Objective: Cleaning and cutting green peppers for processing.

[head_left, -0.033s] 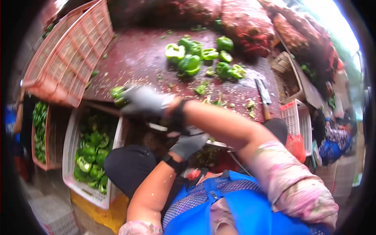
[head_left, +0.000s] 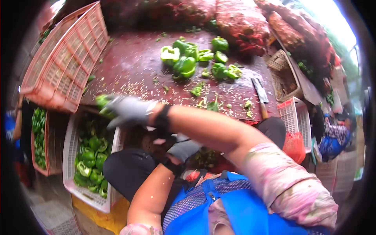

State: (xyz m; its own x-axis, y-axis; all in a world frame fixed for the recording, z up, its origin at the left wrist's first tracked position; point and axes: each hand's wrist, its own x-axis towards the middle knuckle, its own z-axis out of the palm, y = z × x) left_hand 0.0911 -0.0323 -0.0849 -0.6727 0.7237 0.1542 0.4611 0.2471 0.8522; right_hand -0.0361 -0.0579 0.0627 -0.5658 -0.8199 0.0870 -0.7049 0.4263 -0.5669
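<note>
My right hand (head_left: 128,110), in a grey glove, reaches left across the near edge of the dark red table (head_left: 129,58). Its fingers are closed around a piece of green bell pepper (head_left: 102,102), above the far end of a white crate (head_left: 87,200) holding green bell peppers (head_left: 92,156). Below my right forearm, my gloved left hand (head_left: 183,150) is held over my lap; its fingers are partly hidden and blurred. Whole and cut bell peppers (head_left: 185,66) lie in a group on the table. Toward the right, a knife (head_left: 260,94) rests with its wooden handle toward me.
A pink plastic crate (head_left: 66,64) leans at the table's left. Farther left stands another crate of green peppers (head_left: 40,137). Full red mesh sacks (head_left: 241,23) line the back. White seeds and pepper scraps (head_left: 197,89) litter the tabletop. A red bag (head_left: 293,147) hangs by a white basket (head_left: 288,117).
My right hand has moved left and slightly down with the bell pepper piece, closer over the white crate. My left hand has shifted slightly left. The view has shifted a little.
</note>
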